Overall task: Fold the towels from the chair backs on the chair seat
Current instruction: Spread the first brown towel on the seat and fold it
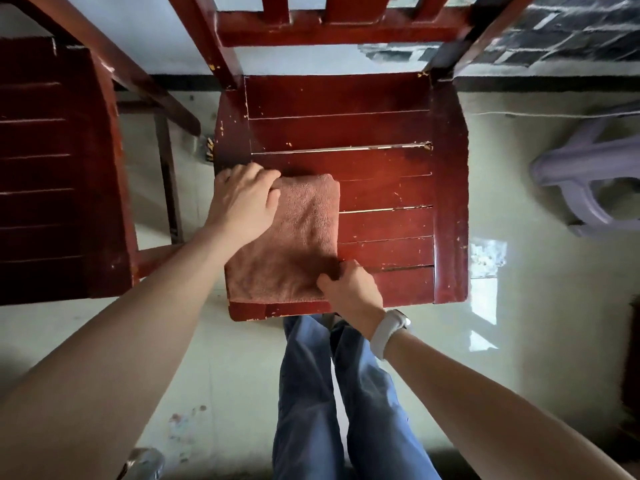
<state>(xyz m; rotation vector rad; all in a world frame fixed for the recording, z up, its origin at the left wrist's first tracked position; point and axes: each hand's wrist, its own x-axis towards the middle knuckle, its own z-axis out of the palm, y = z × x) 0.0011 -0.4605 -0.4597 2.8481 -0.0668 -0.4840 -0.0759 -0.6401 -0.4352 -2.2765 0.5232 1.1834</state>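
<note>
Towel (298, 237), salmon-pink, lies on the chair seat (384, 161), left front part of it, already folded into a narrow upright rectangle. Near edge runs just along the seat's front rail.

Left hand (242, 199) on the far left corner of the towel. Fingers curled over the top edge, thumb side on the cloth; grip looks like a light hold on that corner, more pinning than lifting. How far the fingers tuck under the edge cannot be told.

Right hand (349, 285) at the near right corner. Fingers bent, thumb and forefinger pinching the towel's edge there. White wristband (391, 332) on that wrist.

Step in hand, by my reading: late in the folding of this towel. Either squaring up the last fold or about to make one more, bringing the near end up to the far end. Edges look fairly true; right side straight, far corner slightly rounded.

Next move calls for: if a further fold, both corners must travel together so the layers do not skew; the left hand would need to free its corner or act as the anchor. If finished, a flat press to settle the layers, then let go.

Second chair (59, 168) stands just left, slatted, no towel seen on the part in view. The chair back (339, 29) ahead shows bare rails. Pale plastic stool (588, 171) on the floor (519, 306) to the right.
</note>
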